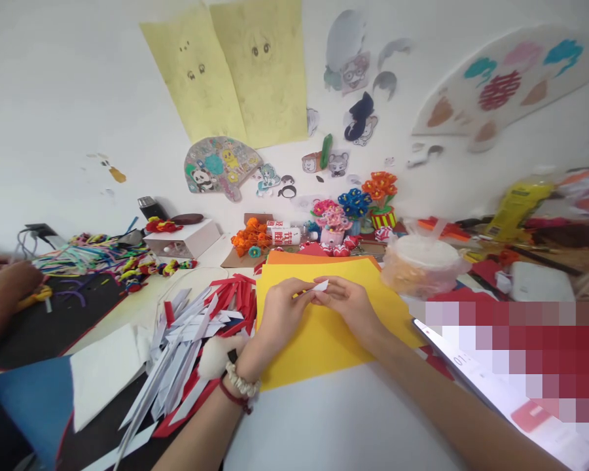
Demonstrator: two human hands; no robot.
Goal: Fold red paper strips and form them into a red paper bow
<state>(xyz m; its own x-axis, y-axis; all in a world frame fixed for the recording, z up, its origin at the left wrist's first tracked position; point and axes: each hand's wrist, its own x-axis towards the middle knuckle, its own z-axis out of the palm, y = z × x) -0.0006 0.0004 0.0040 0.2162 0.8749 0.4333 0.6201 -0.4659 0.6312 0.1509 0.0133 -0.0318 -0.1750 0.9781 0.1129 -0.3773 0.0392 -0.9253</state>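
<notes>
Left hand (279, 314) pinched strip (321, 286), right hand (351, 304) gripped its other end, seemingly to keep it taut | sheet (319, 347) underneath | spare strips (191, 340) at 9 o'clock

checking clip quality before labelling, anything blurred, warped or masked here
Head view: fisheye bends tabletop and wall; soft even light, no glare; a pixelated block masks the lower right; the yellow bottle at right is smeared; left hand, right hand and their white paper strip are sharp.
</notes>
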